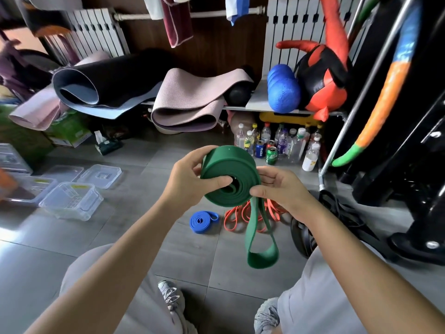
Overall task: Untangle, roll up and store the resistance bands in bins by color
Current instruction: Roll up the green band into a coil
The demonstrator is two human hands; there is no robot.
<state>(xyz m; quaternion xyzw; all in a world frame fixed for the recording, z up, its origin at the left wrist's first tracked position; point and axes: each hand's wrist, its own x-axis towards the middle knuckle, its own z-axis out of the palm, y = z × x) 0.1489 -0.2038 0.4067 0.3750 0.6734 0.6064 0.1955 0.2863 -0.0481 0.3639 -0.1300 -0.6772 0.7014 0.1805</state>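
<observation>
Head camera: left hand (190, 179) grips the rolled green band (231, 162), thumb pressed at the centre of the coil; right hand (281, 189) pinches its lower edge with curled fingers. The loose end hangs down as a loop. On the floor (96, 232), a rolled blue band (203, 221) lies beside the orange bands (240, 215); clear bins (72, 201) stand at left.

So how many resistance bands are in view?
3 clearly: green band, gripped by left hand and right hand; blue band rolled on the floor; orange band tangled beside it. That tangle, or the black pile at right, may hold more.
</observation>
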